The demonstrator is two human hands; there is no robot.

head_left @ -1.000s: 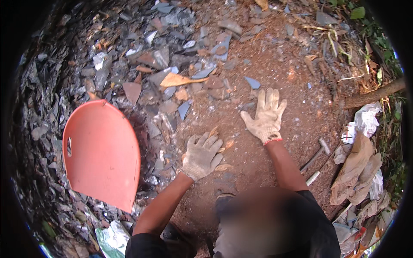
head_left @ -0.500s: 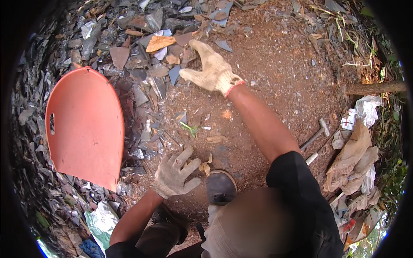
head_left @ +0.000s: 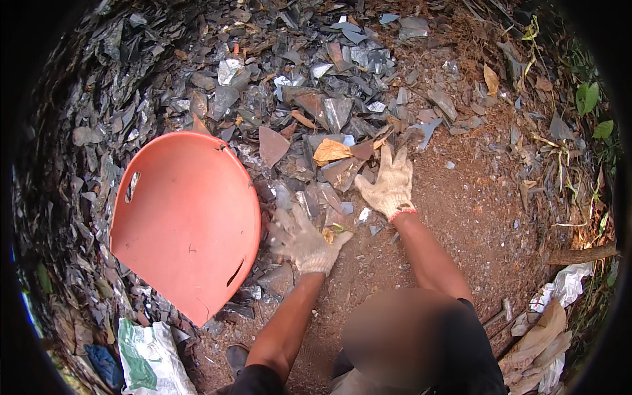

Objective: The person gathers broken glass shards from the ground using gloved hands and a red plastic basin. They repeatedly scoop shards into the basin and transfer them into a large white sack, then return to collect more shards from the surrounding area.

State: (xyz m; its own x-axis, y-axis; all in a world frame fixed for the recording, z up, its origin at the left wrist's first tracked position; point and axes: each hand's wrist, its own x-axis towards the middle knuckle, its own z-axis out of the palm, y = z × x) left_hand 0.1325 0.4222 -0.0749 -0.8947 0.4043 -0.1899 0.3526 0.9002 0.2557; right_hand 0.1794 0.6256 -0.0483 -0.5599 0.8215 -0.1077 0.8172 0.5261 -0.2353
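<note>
Both gloved hands, left hand (head_left: 301, 241) and right hand (head_left: 390, 184), spread open, fingers apart, just right of the orange pan (head_left: 184, 217). Sharp-edged grey shards (head_left: 329, 112) heaped above the pan; likely to cut through thin gloves or slide away.

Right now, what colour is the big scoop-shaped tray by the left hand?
Orange-red, plain, seen in the head view: the tray lies beside the gloved left hand.

Both bare forearms stretched forward from the lower edge, hands in worn knit gloves. Left hand (head_left: 304, 241) open, fingers spread, palm down, just right of the orange scoop (head_left: 184, 220). Right hand (head_left: 390, 185) flat, fingers splayed, farther right of the scoop.
</note>
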